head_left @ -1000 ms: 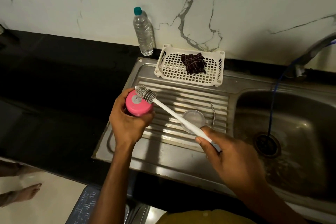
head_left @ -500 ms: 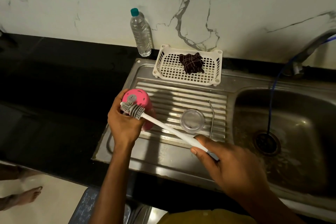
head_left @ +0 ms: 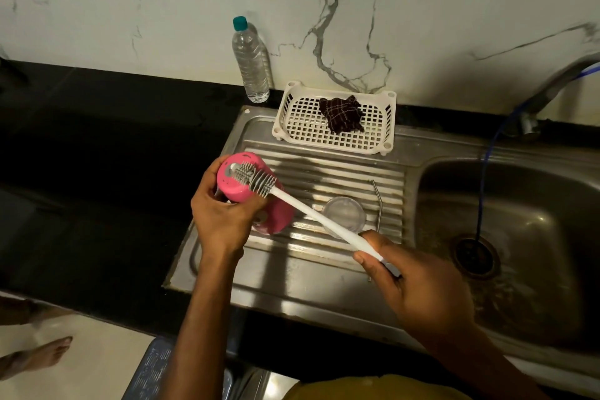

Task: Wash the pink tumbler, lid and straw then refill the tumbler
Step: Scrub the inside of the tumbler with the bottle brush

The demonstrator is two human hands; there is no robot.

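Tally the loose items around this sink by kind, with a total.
Tumbler: 1
Brush: 1
Lid: 1
Straw: 1
Basket: 1
Cloth: 1
Bottle: 1
Total: 7

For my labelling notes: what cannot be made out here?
Head view:
- Inside of the pink tumbler: its mouth points away from the camera.
- End of the bottle brush handle: inside the right hand.
- Spout of the tap: beyond the right edge.
- Part of the clear lid: under the brush handle.
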